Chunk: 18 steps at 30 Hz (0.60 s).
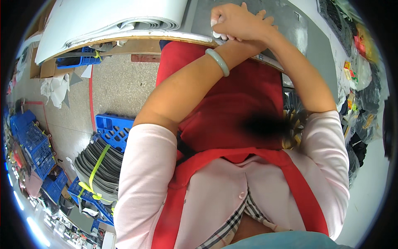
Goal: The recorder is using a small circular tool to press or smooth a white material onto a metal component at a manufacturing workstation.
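We judge the work at the surface (pixel 333 62) to be at a pause between handlings, since neither hand plainly has a piece in it. The dark grey sheet (pixel 286 18) lies flat there, and we see no cut or mark that would settle how much is done or left. To the left, the white sheets (pixel 124 10) rest loosely rolled; on the floor, a stack of dark grey pieces (pixel 97 166) is bound with a yellow-green tie, perhaps finished or simply waiting.

Our forearms cross, with the right hand (pixel 238 23) over the left one. The right fingers are curled inward; something whitish shows at their tips, and we cannot tell whether it is held or worn. Of the left hand (pixel 268 20) we see mainly spread fingers; its palm is hidden, so its hold stays unclear. The grey sheet lies beneath and around both sets of fingers; contact cannot be made out.
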{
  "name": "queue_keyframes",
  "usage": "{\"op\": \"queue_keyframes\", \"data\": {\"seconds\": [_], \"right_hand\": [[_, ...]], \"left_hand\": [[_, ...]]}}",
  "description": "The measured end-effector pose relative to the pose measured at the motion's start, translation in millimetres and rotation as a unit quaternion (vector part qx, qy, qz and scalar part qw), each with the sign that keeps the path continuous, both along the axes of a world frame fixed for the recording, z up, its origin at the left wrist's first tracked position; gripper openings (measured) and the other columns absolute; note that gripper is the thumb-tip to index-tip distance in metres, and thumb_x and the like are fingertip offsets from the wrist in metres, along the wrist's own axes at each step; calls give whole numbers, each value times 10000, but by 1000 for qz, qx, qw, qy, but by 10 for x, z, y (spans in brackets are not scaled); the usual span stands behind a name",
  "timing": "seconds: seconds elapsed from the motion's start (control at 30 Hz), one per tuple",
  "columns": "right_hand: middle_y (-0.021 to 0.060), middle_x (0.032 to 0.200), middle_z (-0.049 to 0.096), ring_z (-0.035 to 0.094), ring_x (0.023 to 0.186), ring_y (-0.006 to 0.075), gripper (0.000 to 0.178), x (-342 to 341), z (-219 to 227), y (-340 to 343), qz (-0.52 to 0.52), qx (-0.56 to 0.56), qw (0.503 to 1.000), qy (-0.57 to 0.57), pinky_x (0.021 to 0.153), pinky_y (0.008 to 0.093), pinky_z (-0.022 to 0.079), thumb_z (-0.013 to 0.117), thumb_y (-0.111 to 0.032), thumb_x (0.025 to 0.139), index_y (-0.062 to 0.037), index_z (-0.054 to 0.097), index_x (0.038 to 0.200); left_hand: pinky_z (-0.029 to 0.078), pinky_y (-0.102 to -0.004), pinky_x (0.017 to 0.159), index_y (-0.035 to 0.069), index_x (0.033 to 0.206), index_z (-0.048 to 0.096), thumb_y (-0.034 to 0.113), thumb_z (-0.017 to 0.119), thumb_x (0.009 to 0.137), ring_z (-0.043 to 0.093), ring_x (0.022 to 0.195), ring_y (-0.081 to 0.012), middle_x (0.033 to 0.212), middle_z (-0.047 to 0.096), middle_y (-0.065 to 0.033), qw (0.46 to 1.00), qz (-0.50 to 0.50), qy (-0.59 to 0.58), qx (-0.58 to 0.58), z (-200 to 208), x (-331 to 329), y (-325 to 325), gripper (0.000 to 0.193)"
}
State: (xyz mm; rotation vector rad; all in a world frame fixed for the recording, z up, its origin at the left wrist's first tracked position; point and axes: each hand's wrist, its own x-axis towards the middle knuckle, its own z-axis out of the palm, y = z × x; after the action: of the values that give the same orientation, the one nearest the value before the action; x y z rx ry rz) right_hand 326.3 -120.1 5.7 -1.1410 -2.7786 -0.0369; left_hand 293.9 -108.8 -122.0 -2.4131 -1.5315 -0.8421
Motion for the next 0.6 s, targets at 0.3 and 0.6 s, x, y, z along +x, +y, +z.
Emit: {"op": "queue_keyframes", "data": {"seconds": [0.3, 0.6], "right_hand": [[97, 859, 716, 665, 796, 265, 186, 139, -321, 218, 75, -255, 962, 68, 801, 406, 501, 683, -252, 964, -88, 707, 1049], [78, 837, 700, 661, 756, 186, 134, 192, -339, 337, 112, -168, 977, 73, 697, 339, 512, 674, -187, 951, -55, 696, 964]], "left_hand": [[212, -786, 1117, 210, 1389, 582, 388, 525, 982, 448, 1420, -303, 1456, 542, -77, 1000, 17, 7, 2, 137, -50, -98, 448], [263, -741, 1127, 117, 1307, 650, 272, 550, 997, 500, 1358, -327, 1378, 595, -120, 953, 144, 261, -53, 182, 159, -78, 361]]}}
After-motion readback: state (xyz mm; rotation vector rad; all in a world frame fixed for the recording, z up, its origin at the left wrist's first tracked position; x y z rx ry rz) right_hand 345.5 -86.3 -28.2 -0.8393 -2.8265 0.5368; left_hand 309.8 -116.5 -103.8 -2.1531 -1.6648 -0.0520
